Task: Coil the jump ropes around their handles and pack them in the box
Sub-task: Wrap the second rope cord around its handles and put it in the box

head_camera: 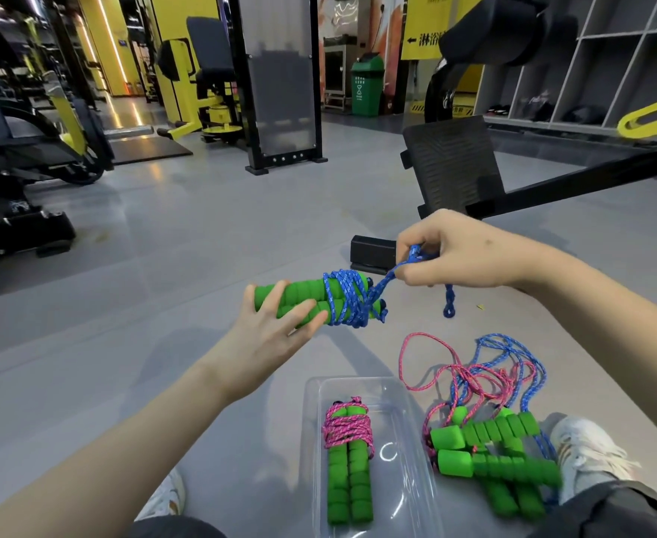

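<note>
In the middle of the frame, the left hand point(276, 328) holds the green handles point(299, 291) by their bare end; they look soft and light. The right hand point(458, 254) pinches the floppy blue rope point(348, 300). The clear box point(406, 405) sits at the bottom.

We hold paired green handles point(299, 300) in our left hand point(268, 335); our right hand point(455, 254) pinches the blue rope point(348, 300) wound round them. In the clear box point(404, 479): one pink-wrapped set point(348, 456). Beside it, loose ropes point(489, 440) on the floor point(163, 266).
</note>
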A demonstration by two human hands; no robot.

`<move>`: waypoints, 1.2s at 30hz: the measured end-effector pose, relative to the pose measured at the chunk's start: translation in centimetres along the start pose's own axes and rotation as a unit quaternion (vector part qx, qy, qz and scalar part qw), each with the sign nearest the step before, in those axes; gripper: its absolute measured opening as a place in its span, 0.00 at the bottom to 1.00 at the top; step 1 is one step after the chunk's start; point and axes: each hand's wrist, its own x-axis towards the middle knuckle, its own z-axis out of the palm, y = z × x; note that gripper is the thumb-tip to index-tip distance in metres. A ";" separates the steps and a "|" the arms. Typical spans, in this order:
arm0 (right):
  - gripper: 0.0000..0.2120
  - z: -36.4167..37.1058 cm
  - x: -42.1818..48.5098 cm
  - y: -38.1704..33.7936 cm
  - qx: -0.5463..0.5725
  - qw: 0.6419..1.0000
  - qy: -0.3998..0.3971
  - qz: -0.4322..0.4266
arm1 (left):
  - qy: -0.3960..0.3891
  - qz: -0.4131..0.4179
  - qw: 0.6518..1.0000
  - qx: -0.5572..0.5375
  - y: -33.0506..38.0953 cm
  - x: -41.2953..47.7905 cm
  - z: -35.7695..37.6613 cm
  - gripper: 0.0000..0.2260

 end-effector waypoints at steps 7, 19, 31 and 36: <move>0.21 -0.6 0.3 2.6 0.192 0.980 0.044 0.014 | 0.137 0.075 0.987 -0.038 2.5 0.7 -2.5 0.17; 0.16 1.6 -0.7 7.3 0.493 0.855 0.054 0.153 | 0.275 0.036 0.957 -0.089 3.3 4.1 -5.2 0.19; 0.14 5.5 0.7 4.6 0.707 0.688 0.103 0.132 | 0.221 -0.086 0.965 -0.113 2.2 3.4 -2.7 0.32; 0.25 5.6 0.7 4.1 0.592 0.791 0.103 0.119 | 0.180 -0.082 0.978 -0.071 1.4 3.0 -2.1 0.29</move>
